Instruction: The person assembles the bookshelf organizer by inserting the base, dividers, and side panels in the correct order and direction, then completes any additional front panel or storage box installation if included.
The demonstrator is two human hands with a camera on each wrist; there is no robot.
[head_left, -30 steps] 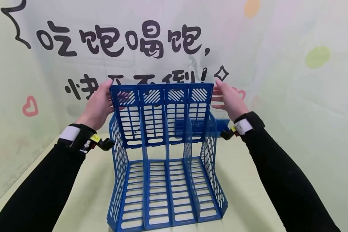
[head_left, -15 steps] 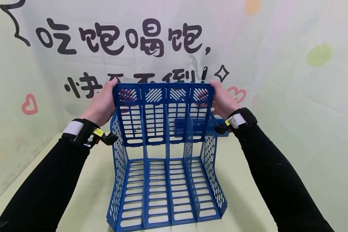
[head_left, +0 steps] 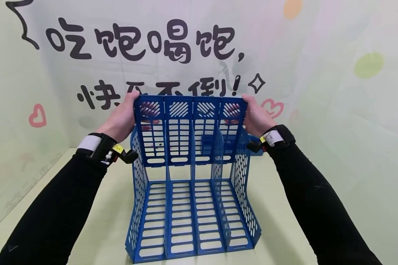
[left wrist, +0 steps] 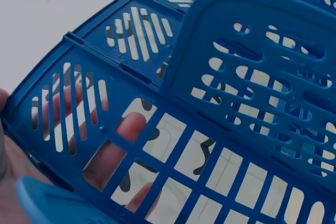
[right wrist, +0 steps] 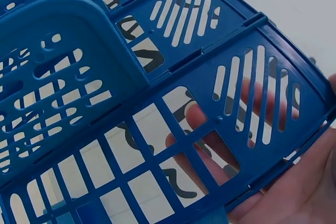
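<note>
A blue plastic file rack point(head_left: 167, 235) stands upright on the table in the head view, with perforated side walls and upright dividers between its slots. Across its upper back is a slotted back panel point(head_left: 192, 118); a gap shows between its lower edge and the base. My left hand point(head_left: 121, 119) grips the panel's upper left edge, fingers behind it, visible through the slots in the left wrist view. My right hand point(head_left: 257, 118) holds the upper right edge likewise, and the right wrist view shows its fingertips behind the panel. A rounded divider point(left wrist: 210, 11) partly covers the panel there.
Another blue plastic piece point(head_left: 258, 151) lies on the table behind the rack, mostly hidden by it. The pale table point(head_left: 99, 206) extends to both sides. A white printed sheet point(head_left: 318, 73) with black lettering covers the wall behind.
Both hands have moved in from beside the panel's upper corners and now grip its edges. The rack and panel stay almost in place, and the head view has shifted slightly.
</note>
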